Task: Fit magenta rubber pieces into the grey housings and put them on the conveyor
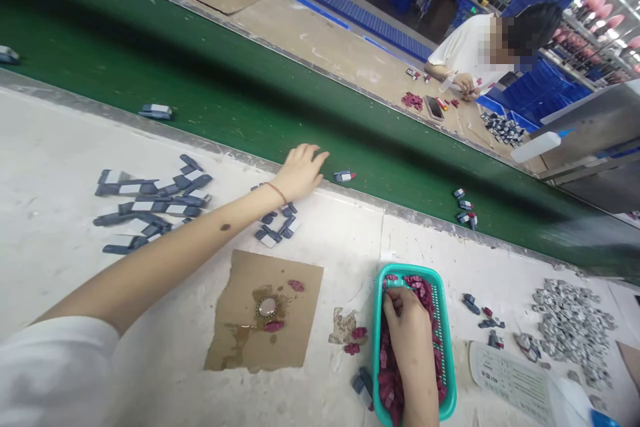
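My left hand (pixel 301 173) reaches over the near edge of the green conveyor belt (pixel 240 127), fingers apart and nothing in them. Just right of its fingertips, a small grey-blue part with a white face and red tip (pixel 345 176) lies on the belt. My right hand (pixel 407 317) is down inside a teal plastic basket (pixel 451 373) of small dark red pieces (pixel 391 383). Its thumb and fingers are pinched together; what they hold is hidden. Partly under my left wrist lie several grey-blue parts (pixel 270 235).
Brown cardboard (pixel 220 347) with a wet blob (pixel 267 307) lies between my arms. Grey-blue parts (pixel 150 205) sit at left, a grey heap (pixel 575 327) and a white bottle (pixel 565 400) at right. A co-worker (pixel 470 53) sits across the belt.
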Motion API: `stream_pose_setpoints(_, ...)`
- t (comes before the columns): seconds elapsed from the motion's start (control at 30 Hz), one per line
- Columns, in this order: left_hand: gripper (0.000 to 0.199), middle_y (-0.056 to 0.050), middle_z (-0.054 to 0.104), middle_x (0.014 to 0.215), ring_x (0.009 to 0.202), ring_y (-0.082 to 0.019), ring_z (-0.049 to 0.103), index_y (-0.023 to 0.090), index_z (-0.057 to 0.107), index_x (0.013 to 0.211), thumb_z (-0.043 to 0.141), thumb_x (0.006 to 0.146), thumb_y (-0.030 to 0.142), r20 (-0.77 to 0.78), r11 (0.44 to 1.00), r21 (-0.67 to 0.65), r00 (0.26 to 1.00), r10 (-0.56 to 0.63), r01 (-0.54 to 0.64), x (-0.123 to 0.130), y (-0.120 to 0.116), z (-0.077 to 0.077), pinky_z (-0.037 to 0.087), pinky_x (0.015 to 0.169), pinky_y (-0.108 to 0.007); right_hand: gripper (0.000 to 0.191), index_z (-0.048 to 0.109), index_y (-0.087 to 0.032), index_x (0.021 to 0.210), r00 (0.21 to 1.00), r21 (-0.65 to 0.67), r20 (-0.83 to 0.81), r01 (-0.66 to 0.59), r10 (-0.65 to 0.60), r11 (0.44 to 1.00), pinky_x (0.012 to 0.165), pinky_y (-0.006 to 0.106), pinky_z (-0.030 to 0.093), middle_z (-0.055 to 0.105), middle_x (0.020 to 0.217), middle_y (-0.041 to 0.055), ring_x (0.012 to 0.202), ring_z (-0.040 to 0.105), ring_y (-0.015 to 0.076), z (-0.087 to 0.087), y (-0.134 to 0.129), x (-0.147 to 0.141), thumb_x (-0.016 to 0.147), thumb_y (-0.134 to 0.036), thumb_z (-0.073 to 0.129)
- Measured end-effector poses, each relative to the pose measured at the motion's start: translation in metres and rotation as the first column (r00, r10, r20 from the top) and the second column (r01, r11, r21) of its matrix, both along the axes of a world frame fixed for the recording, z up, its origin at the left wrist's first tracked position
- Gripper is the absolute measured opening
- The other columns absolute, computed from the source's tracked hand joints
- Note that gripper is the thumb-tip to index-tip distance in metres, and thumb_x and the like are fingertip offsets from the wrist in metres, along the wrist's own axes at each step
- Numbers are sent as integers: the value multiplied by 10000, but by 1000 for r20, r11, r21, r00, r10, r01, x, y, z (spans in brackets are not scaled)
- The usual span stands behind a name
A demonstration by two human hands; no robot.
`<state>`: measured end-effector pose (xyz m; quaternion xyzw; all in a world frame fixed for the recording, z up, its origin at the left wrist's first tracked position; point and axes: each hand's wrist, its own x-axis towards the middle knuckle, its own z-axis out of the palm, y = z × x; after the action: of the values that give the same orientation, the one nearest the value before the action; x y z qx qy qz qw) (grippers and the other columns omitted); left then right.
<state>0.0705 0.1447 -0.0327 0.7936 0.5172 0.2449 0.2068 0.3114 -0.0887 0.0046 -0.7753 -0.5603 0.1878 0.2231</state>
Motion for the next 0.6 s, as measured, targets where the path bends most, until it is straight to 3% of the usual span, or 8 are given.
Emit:
stream_pose_setpoints(0.07,311,-134,576,1180,1241,-399,408,101,607,1122,494,847,194,39,999,-37,999,29,-28,-18,2,-1,286,1077,-505,173,675,-193,803,978,-3,-191,85,-84,996,628,325,525,720,746,67,675,669,228,8,0,1,825,-325,565)
stream_pose_setpoints(0.2,113,-98,615,953,1082,-330,523,156,629,880,553,799,172,177,991,-119,981,82,-62,-34,6,-1,349,1029,-462,321,712,-180,1012,835,16,-533,172,-137,985,663,323,560,749,824,66,694,691,204,21,-4,-12,812,-422,642)
stream_pose_setpoints(0.33,88,-77,606,862,982,-281,576,186,581,834,496,835,204,365,974,-205,916,166,-95,-30,-6,7,420,950,-436,237,757,-203,933,754,11,-654,97,-66,995,631,310,576,752,769,53,638,697,193,25,-7,-46,803,-390,692)
stream_pose_setpoints(0.43,213,-55,604,762,736,-213,619,186,555,862,372,890,293,509,934,-352,824,248,-63,-33,-35,19,503,730,-357,148,751,-213,856,738,86,-670,-28,79,996,607,278,578,739,766,44,668,695,182,17,-5,-78,831,-335,672)
stream_pose_setpoints(0.5,241,-51,605,705,609,-183,597,172,551,842,403,872,360,620,853,-518,715,322,65,-41,-63,29,492,602,-310,122,743,-218,850,772,159,-606,-118,191,980,628,263,577,728,798,43,723,693,176,8,-2,-96,858,-287,643)
stream_pose_setpoints(0.6,225,-55,625,722,610,-162,586,158,561,805,584,795,382,712,610,-695,480,512,380,-57,-106,41,467,586,-274,129,734,-220,876,815,255,-457,-264,357,930,722,274,583,728,854,50,806,697,175,-10,1,-116,892,-218,606)
